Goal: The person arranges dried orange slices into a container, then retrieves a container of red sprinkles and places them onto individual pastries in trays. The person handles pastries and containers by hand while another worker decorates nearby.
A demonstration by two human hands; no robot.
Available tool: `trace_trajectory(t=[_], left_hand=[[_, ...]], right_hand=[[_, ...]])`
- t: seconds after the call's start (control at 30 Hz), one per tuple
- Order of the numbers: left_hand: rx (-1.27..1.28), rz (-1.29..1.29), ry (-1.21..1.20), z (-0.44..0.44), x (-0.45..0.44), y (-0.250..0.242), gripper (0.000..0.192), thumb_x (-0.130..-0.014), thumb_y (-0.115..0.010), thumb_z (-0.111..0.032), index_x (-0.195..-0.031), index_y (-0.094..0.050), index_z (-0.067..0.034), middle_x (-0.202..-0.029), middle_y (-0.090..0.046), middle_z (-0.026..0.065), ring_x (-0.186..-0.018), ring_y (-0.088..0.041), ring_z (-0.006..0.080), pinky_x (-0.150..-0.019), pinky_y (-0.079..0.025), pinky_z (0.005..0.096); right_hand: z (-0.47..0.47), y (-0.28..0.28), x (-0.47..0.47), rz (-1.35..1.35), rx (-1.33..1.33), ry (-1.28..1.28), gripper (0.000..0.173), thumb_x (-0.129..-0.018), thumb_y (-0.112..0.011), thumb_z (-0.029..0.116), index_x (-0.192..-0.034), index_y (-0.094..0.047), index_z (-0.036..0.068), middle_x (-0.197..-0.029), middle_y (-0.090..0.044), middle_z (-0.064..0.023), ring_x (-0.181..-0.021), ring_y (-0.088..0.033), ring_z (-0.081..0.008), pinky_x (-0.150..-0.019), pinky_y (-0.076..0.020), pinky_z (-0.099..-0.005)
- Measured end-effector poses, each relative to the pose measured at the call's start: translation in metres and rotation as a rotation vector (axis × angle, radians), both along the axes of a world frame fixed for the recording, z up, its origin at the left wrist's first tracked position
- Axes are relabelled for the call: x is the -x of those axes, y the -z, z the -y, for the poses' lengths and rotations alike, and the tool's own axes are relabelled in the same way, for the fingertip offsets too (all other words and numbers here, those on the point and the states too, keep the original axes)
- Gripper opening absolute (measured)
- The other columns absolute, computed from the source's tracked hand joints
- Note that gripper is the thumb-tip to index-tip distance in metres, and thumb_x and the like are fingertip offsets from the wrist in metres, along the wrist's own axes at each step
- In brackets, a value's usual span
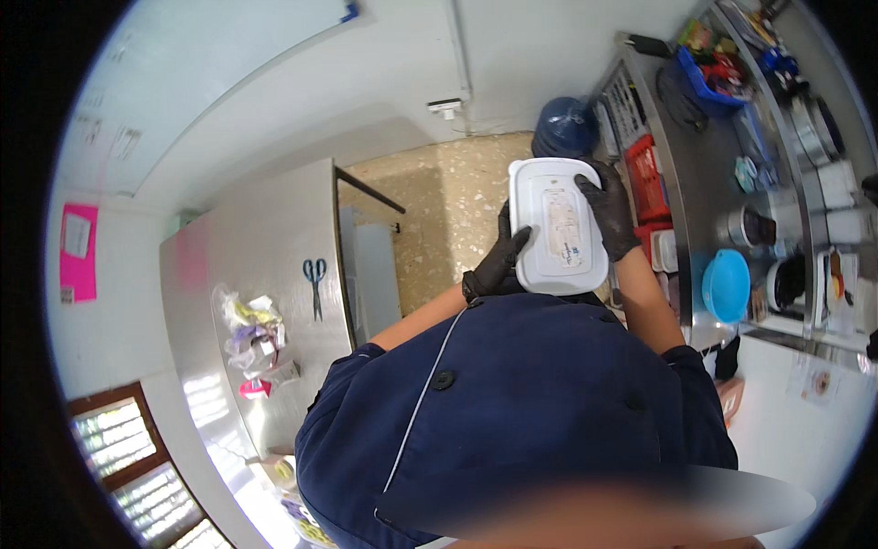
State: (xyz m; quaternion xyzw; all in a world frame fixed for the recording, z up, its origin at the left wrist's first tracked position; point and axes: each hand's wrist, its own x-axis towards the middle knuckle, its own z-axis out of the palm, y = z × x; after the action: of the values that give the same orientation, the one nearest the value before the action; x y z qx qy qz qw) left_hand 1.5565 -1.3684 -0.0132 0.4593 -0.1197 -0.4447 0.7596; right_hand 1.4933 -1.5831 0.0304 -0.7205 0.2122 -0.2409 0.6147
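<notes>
A white plastic container with a lid [559,223] is held in front of my body, its lid facing up, with a worn label that bears writing. My left hand [497,261], in a black glove, grips its left edge, thumb on the lid. My right hand [609,209], gloved in black too, holds the right side and upper right corner. What the container holds is hidden. Scissors with dark blue handles [315,285] lie on the steel table [254,226] to my left. Plastic bags with yellow and purple contents [254,329] lie beyond them.
At right stands a steel shelf unit [675,161] with a blue basket [713,89], a light blue bowl [726,285], metal containers and red crates [646,180] below. A large blue water jug [565,129] stands on the floor by the wall. The steel table's corner is at left.
</notes>
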Motion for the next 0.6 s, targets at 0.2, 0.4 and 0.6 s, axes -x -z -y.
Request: trace_trajectory(t=[0.2, 0.4, 0.6], left_hand=[[-0.201, 0.19, -0.127, 0.01, -0.023, -0.016, 0.074, -0.099, -0.057, -0.011, -0.157, -0.011, -0.01, -0.146, -0.041, 0.0201, -0.126, -0.049, 0.0271, -0.099, -0.048, 0.0353], [-0.146, -0.085, -0.1, 0.014, -0.059, 0.015, 0.062, -0.101, -0.053, -0.034, -0.152, -0.028, -0.008, -0.143, -0.047, 0.0141, -0.127, -0.05, 0.0264, -0.107, -0.041, 0.0371], [-0.173, -0.035, -0.094, 0.019, -0.101, 0.013, 0.055, -0.102, -0.042, -0.05, -0.129, -0.06, -0.005, -0.116, -0.066, 0.0126, -0.105, -0.061, 0.021, -0.095, -0.048, 0.035]], right_hand=[[-0.03, -0.024, 0.026, -0.18, -0.351, -0.092, 0.064, -0.088, -0.075, 0.021, -0.142, -0.046, 0.001, -0.129, -0.06, -0.0118, -0.116, -0.058, -0.0196, -0.103, -0.0433, -0.0328], [-0.051, 0.006, 0.039, -0.285, -0.249, -0.13, 0.083, -0.086, -0.077, 0.028, -0.152, -0.032, 0.004, -0.14, -0.054, -0.0179, -0.127, -0.054, -0.0249, -0.108, -0.04, -0.0353], [-0.071, 0.025, 0.04, -0.358, 0.159, -0.229, 0.097, -0.083, -0.076, 0.039, -0.156, -0.02, 0.007, -0.152, -0.039, -0.0229, -0.138, -0.043, -0.0337, -0.113, -0.0337, -0.0403]])
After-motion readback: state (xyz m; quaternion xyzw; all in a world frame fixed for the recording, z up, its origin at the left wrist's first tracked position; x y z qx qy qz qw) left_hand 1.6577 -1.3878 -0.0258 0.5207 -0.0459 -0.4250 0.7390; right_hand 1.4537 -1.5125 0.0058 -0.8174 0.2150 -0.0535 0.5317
